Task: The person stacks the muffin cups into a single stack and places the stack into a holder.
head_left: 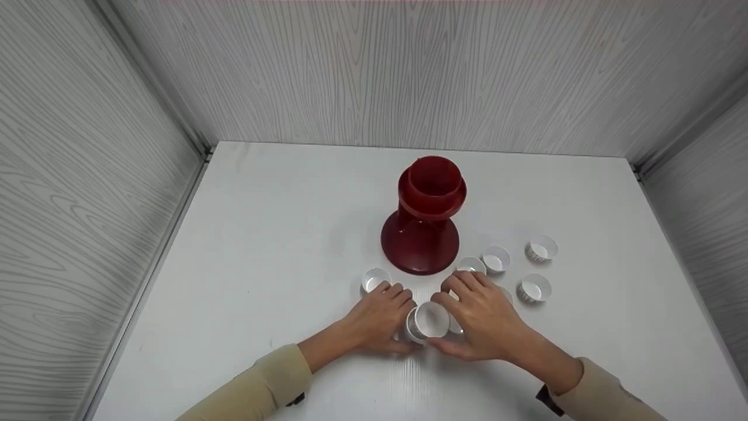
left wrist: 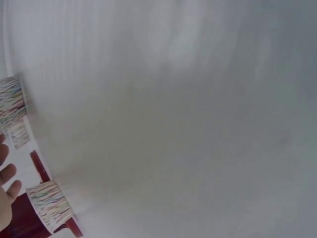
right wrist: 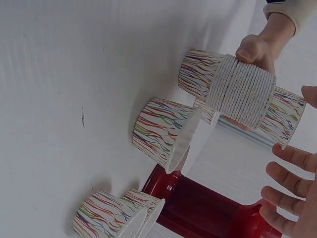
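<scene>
A tall stack of paper cups [right wrist: 240,91], white with colourful wavy lines, is gripped by my left hand [head_left: 383,316], its thumb along the rims in the right wrist view. At the top of the stack is a single paper cup [head_left: 433,320]. My right hand [head_left: 482,321] pinches this cup near its rim, between thumb and fingers. One loose cup [head_left: 375,280] stands beyond my left hand, and it also shows in the left wrist view as a patterned cup [left wrist: 49,207]. In that view the hand is mostly cut off.
Behind the hands stands a red plastic stand [head_left: 421,248] with a round base and an open, cup-like top. Several loose paper cups sit to the right, including one farther back [head_left: 542,248] and one nearer [head_left: 534,287]. Grey wood-grain panels [head_left: 374,70] enclose the white table [head_left: 280,234].
</scene>
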Available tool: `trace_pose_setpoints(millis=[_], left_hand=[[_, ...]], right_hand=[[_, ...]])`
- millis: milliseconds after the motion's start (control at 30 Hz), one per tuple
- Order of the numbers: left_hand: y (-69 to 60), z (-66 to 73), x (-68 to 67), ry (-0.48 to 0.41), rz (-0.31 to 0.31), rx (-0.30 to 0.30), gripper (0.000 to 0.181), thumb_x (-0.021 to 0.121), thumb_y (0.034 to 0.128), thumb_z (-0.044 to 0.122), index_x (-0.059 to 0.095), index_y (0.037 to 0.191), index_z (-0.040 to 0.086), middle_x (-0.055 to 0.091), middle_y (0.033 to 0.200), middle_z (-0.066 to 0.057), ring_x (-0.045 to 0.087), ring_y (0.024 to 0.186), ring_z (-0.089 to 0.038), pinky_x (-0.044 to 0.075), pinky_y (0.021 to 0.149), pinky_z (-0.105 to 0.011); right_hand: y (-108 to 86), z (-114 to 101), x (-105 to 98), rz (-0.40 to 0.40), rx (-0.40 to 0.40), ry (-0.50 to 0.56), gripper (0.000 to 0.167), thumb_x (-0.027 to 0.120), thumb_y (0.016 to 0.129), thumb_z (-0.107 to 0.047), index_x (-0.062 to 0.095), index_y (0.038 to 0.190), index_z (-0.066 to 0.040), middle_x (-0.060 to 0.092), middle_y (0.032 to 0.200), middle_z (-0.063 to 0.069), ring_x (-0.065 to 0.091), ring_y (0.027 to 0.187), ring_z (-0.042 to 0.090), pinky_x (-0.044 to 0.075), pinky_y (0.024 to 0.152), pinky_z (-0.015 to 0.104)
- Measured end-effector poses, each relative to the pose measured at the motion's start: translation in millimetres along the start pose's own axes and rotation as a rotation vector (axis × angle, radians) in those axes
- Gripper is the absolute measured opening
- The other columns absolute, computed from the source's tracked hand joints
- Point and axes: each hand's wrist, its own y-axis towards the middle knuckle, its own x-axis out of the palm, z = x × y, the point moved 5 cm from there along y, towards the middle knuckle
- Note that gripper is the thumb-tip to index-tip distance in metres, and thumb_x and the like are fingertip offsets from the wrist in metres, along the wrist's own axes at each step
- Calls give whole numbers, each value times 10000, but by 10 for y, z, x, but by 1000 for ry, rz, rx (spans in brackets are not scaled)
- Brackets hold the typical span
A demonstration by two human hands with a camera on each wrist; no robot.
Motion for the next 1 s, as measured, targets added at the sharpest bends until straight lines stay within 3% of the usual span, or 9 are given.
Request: trace_pose_setpoints(millis=[333, 667, 1000], left_hand=[[-13, 9, 4, 20, 17, 0, 680, 606, 819, 844, 637, 1077, 215, 662, 1044, 55, 577, 968, -143, 452, 856, -319], [-9, 5, 16, 28, -17, 1, 715, 595, 820, 850, 638, 1120, 203, 660, 1067, 47, 578, 992, -152, 456, 882, -329], [-1, -1, 6, 29, -3, -5, 700, 595, 829, 836, 649, 1106, 196, 657, 1059, 45, 576, 975, -151, 455, 865, -323]], right_hand=[[-9, -36, 90, -40, 0, 17, 598, 777, 738, -692, 681, 1054, -193, 630, 1026, 7, 591, 1011, 215, 524, 901, 422], [-8, -52, 152, -68, 19, 10, 589, 750, 768, -708, 687, 1068, -204, 636, 1033, 0, 600, 1009, 209, 535, 929, 426], [-14, -64, 202, -63, 35, 17, 588, 803, 726, -693, 698, 1056, -217, 638, 1029, 0, 594, 1023, 211, 531, 903, 422]])
